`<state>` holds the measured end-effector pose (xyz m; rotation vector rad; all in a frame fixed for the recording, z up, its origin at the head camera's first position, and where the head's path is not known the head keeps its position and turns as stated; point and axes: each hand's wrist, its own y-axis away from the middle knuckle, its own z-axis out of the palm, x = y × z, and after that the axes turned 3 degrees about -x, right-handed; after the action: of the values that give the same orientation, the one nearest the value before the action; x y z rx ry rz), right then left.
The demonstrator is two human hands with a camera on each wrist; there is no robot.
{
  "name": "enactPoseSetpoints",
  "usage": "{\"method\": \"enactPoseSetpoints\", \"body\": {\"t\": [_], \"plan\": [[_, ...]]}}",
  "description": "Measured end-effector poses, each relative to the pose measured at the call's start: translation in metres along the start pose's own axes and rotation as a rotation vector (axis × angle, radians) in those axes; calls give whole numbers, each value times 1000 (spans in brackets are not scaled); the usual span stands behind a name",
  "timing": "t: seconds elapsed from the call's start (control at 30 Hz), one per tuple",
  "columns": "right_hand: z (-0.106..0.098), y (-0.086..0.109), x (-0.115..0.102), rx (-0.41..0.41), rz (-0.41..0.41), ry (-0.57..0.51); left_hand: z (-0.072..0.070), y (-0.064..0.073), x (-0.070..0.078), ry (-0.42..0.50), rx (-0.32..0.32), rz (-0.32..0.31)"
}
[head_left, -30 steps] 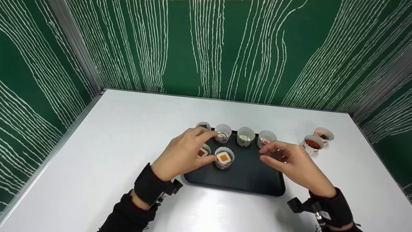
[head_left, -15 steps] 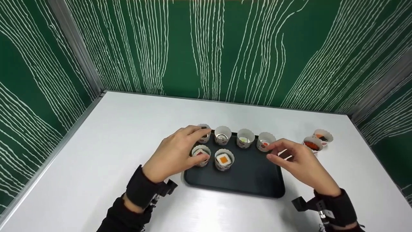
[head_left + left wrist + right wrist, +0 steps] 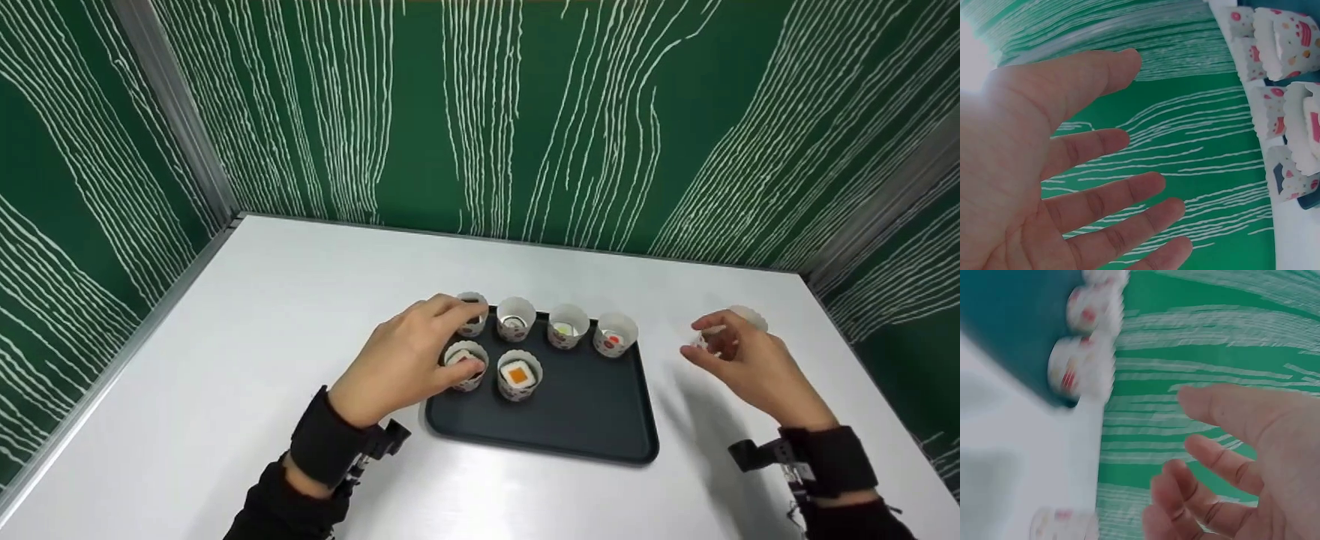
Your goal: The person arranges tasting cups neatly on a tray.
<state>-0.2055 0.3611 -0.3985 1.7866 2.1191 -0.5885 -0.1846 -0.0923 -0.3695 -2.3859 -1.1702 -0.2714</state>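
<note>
My left hand (image 3: 409, 349) hovers at the left end of a dark tray (image 3: 585, 420), over two patterned paper baking cups. The left wrist view shows its fingers spread and holding nothing. Partly behind its thumb is a cup with a red-centred white piece (image 3: 465, 356). Beside that stands a cup (image 3: 519, 375) holding a sushi-like white piece with an orange square. My right hand (image 3: 757, 371) is right of the tray, in front of two more cups and mostly hiding them. Only the rim of the far cup (image 3: 752, 315) shows clearly. Its loosely bent fingers hold nothing in the right wrist view.
Along the tray's back edge stand several cups, among them one with a green-centred piece (image 3: 568, 327) and one with a red-centred piece (image 3: 615, 335). Green walls with white wavy lines (image 3: 420, 112) enclose the white table (image 3: 337, 262).
My right hand has moved right, from the tray's right edge to the two cups outside it. The left hand shifted slightly left, then stayed nearly still.
</note>
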Motion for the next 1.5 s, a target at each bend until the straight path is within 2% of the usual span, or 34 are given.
{"method": "enactPoseSetpoints", "body": {"t": [0.2,0.37,0.6,0.9,1.3,1.5], "plan": [[-2,-10,29,-82,76,62,2,2,-3,4,-13,-21],[-9,-12,51,-131,153,123,4,-4,-1,-2,-35,1],[-9,-19,70,-196,185,92,4,-8,0,-13,-38,1],[0,-32,75,-188,172,34,1,-4,-2,1,-35,-15],[10,-40,76,-194,155,25,4,-2,-5,4,-44,-24],[13,-43,79,-212,174,16,4,-2,-5,3,-47,-21]]}}
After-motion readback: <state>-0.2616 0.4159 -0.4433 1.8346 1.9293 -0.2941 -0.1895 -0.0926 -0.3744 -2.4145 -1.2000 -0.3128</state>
